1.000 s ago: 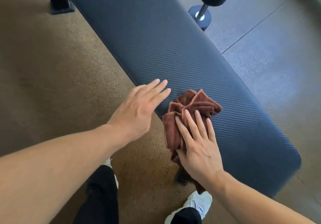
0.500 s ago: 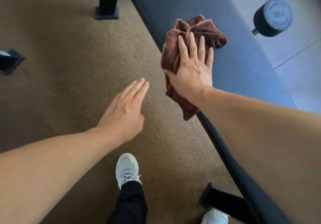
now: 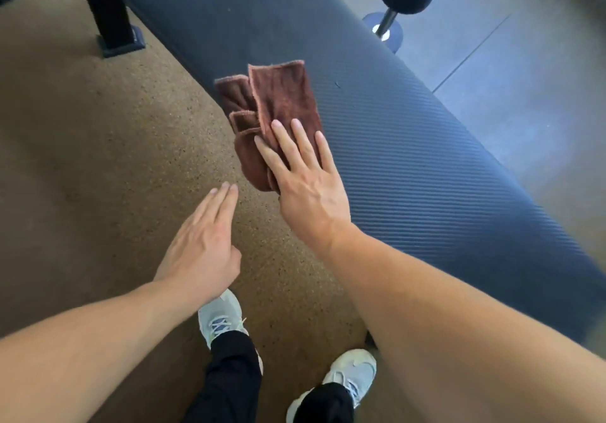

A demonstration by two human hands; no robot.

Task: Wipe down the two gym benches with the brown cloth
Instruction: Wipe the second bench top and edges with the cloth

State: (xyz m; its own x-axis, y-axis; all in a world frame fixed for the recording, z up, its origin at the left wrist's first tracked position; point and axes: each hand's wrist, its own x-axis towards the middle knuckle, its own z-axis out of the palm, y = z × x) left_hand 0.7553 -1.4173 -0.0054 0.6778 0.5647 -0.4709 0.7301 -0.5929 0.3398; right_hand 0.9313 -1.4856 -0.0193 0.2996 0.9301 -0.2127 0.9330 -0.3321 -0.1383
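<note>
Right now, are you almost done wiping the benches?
Not yet. The right hand presses the brown cloth flat on one bench, at its near edge, mid-wipe. The left hand hovers empty over the floor. A second bench isn't in view, so I can't tell about it.

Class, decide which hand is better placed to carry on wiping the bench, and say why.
Right hand: it lies flat on the cloth on the bench. The left hand hovers empty over the floor.

The brown cloth (image 3: 278, 104) is soft and crumpled, folded over itself with pale fuzzy edges; it lies on the near edge of the bench (image 3: 393, 147), and one end hangs down over the side; the bench is long, dark blue-grey, with thin ridges across its padded top.
</note>
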